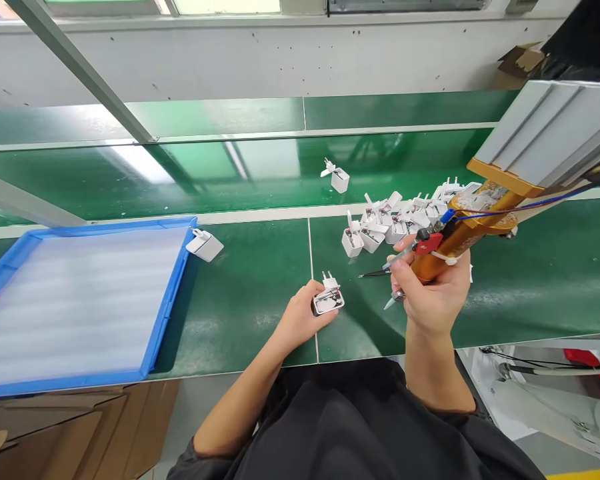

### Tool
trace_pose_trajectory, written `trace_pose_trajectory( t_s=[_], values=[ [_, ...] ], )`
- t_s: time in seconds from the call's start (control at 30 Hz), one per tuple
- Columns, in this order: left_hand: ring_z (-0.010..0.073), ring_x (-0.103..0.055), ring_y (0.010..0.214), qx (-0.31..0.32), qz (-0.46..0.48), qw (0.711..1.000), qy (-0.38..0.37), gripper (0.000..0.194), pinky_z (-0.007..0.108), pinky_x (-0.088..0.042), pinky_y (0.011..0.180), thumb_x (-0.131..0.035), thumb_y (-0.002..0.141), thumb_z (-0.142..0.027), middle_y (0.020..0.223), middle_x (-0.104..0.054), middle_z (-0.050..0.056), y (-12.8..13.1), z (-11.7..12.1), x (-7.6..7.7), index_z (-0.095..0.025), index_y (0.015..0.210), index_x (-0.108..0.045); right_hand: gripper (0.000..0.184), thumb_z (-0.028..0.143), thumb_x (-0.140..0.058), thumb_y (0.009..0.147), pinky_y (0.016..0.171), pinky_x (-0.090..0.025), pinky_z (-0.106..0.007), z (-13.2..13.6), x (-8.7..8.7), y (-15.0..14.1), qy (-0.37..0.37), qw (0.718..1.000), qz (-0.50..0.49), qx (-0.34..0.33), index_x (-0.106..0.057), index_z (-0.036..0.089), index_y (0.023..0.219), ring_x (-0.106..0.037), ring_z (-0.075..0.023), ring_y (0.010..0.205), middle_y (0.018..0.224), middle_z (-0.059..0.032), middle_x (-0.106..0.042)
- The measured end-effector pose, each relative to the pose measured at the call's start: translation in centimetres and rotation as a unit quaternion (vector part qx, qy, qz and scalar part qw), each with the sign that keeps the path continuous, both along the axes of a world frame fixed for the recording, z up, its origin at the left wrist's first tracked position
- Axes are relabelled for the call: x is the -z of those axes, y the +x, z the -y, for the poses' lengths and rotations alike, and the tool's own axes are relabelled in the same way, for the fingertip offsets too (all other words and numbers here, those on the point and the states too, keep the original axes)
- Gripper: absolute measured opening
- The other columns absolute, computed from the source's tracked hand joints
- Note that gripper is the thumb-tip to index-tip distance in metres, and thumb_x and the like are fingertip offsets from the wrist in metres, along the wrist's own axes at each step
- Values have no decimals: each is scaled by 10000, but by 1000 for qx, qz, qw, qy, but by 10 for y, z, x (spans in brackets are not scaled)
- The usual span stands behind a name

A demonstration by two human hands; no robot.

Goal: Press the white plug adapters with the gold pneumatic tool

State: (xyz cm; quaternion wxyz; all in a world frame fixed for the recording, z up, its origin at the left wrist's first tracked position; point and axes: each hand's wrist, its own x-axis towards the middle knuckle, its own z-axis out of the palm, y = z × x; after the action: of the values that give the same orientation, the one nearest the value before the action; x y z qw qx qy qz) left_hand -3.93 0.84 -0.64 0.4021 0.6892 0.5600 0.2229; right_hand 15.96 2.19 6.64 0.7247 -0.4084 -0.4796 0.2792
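"Near the front edge of the tabletop (260, 267), in the head view, what is held?"

"The left hand (300, 313) has its fingers closed around one white casing (329, 304); its opening is turned upwards, so the inner parts can be seen, and a two-pin plug stands at the far side. The right hand (437, 297) is gripping an orange dispenser (463, 237), whose pale nozzle (390, 304) points down, apart from the casing."

"And which other things are around, or in the way?"

"Toward the back edge, right of the middle, lies a pile of casings (374, 233); the dispenser covers part of it. Black tweezers (373, 274) lie in front of this pile, partly hidden by the right hand. At the left end, a blue tray (166, 313) reaches to the front edge, and a separate casing (205, 245) is at its back right corner; whether they touch, I cannot tell. One more casing (340, 180) sits beyond the back edge. A grey metal block (555, 133) hides the back right part."

"Is some writing readable?"

"On the tweezers there are light marks, too small to read."
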Motion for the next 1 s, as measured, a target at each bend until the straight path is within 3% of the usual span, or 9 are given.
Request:
trace_pose_trajectory(
  t_s=[0.13,0.23,0.3,0.4,0.47,0.53,0.63,0.8,1.0],
  values=[
    [241,-668,959,50,43,995,-76,419,341,-516,828,-724,792,-451,1111,-704,71,-3,-11,1,-215,1108,-582,373,116,-758,725,403,-429,-253,-1,1,2,3,1000,-7,-4,-545,280,983,-490,-79,434,781,46,-635],
    [220,-686,979,37,115,990,-75,304,335,-525,848,-594,897,-418,1123,-730,70,6,-17,8,-217,1125,-571,358,119,-752,731,388,-406,-239,-1,3,4,2,1000,-7,-11,-531,277,964,-491,-74,443,819,38,-643],
    [193,-689,938,17,129,991,-34,206,323,-524,851,-517,921,-315,1066,-745,47,11,-19,13,-218,1099,-556,353,124,-755,732,383,-398,-236,-1,5,5,-1,1000,-3,-13,-524,272,956,-496,-74,441,817,37,-645],
    [209,-658,945,16,54,995,86,236,350,-514,876,-490,862,-191,1008,-733,54,13,-16,15,-198,1086,-563,349,135,-761,735,385,-401,-237,0,6,6,-9,1000,-1,-13,-520,261,954,-486,-67,419,801,40,-648],
    [251,-618,1010,49,-32,984,166,363,410,-493,921,-506,850,-182,1066,-717,89,10,-10,10,-168,1210,-558,338,143,-757,743,385,-398,-237,1,6,6,-15,1000,-4,-17,-521,256,956,-485,-66,420,801,38,-651],
    [279,-584,1060,84,-104,968,214,501,462,-470,951,-497,904,-214,1171,-694,120,6,-3,4,-142,1399,-459,330,146,-754,749,383,-393,-236,2,6,6,-15,1000,-5,-22,-521,252,956,-487,-67,423,803,36,-652],
    [276,-582,1088,98,-146,952,251,527,456,-475,960,-404,1006,-249,1272,-665,133,3,7,1,-142,1517,-329,332,150,-757,752,394,-395,-235,2,7,7,-13,1000,-7,-23,-511,247,955,-473,-60,421,783,48,-644],
    [253,-661,1040,50,-131,950,281,352,372,-535,910,-458,1012,-315,1143,-718,112,11,15,17,-182,1328,-541,336,185,-753,772,414,-383,-234,5,10,9,-31,999,1,-26,-480,243,960,-447,-61,442,729,69,-611],
    [244,-724,925,-21,-97,965,242,288,346,-574,821,-525,972,-363,1040,-747,100,11,13,25,-203,1203,-586,348,277,-758,782,417,-389,-249,7,12,11,-59,998,16,-17,-468,251,972,-439,-80,443,647,81,-551]
  ],
)
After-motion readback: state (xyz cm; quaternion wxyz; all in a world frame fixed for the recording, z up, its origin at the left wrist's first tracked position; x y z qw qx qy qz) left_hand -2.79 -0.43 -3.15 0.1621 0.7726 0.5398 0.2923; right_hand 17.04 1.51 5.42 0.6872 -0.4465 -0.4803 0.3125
